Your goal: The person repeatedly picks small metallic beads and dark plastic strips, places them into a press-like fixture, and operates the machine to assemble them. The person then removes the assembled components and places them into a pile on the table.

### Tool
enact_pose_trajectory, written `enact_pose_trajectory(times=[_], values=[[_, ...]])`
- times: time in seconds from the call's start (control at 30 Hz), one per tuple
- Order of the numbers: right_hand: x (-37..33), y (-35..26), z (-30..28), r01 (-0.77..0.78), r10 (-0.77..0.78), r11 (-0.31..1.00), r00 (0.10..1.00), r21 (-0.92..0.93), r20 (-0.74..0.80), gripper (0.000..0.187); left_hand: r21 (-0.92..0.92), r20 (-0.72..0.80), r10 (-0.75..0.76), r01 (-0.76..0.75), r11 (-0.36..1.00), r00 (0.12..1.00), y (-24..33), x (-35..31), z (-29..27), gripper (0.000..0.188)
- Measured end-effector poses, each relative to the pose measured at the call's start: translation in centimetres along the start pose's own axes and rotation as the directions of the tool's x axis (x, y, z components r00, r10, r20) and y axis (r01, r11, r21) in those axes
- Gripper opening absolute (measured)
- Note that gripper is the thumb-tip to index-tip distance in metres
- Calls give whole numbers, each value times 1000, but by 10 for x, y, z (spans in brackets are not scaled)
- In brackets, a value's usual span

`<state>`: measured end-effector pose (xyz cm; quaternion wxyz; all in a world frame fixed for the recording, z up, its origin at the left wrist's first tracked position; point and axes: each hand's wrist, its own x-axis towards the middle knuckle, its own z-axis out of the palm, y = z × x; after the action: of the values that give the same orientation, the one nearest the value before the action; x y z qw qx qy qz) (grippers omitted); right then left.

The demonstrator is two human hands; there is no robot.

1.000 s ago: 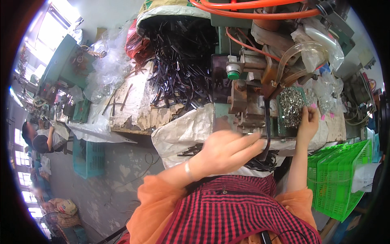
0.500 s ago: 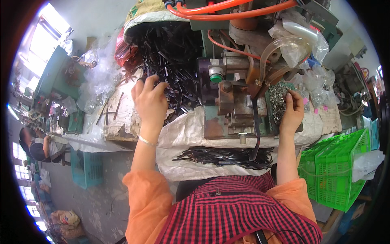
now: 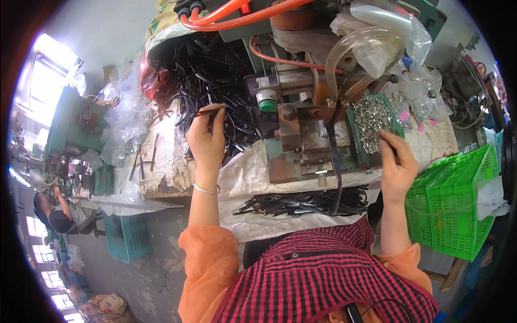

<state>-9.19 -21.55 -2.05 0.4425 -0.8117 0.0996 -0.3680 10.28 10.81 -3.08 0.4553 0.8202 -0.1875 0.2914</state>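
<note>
Closest to you, over your checked apron (image 3: 301,274), a loose pile of black strips (image 3: 291,205) lies on a white sheet (image 3: 242,223), as it did half a second ago. Just beyond, a long black strip (image 3: 336,168) hangs down the front of the machine (image 3: 318,134), its lower end over that pile. Your right hand (image 3: 398,164) has drawn back from among the small metal pieces (image 3: 370,121) to the near right side of their green tray (image 3: 397,119); thumb and forefinger are close together, but they're too small here for me to tell whether a piece sits between them. Your left hand (image 3: 207,140), which had its fingers spread half a second ago, now pinches a thin dark strip (image 3: 211,112) between thumb and fingertips, above the near side of the big dark heap (image 3: 207,70). That heap spills from a sack (image 3: 160,42) behind it. Well off to your left, another person (image 3: 60,216) sits by a green machine (image 3: 81,126).
</note>
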Motion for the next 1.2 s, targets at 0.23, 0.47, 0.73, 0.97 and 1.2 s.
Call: enact_pose_trajectory(times=[0.23, 0.47, 0.73, 0.97, 1.2], values=[[27, -18, 78, -107, 90, 910, 994, 400, 62, 30, -417, 111, -392, 401, 816, 913, 18, -31, 4, 8], [18, -30, 87, -249, 246, 689, 964, 680, 104, 39, -630, 14, -149, 124, 767, 989, 79, -21, -13, 9], [17, -72, 74, -351, 326, 534, 925, 769, 196, 48, -611, -16, 181, -153, 777, 983, 141, 24, 0, 18], [34, 27, 26, 146, -128, 837, 989, -527, 70, 28, -289, 218, 694, -633, 718, 687, 143, -26, 20, 26], [31, 93, 17, 163, -166, 817, 985, -553, 46, 16, -199, 97, 809, -785, 586, 580, 125, -41, 52, 29]])
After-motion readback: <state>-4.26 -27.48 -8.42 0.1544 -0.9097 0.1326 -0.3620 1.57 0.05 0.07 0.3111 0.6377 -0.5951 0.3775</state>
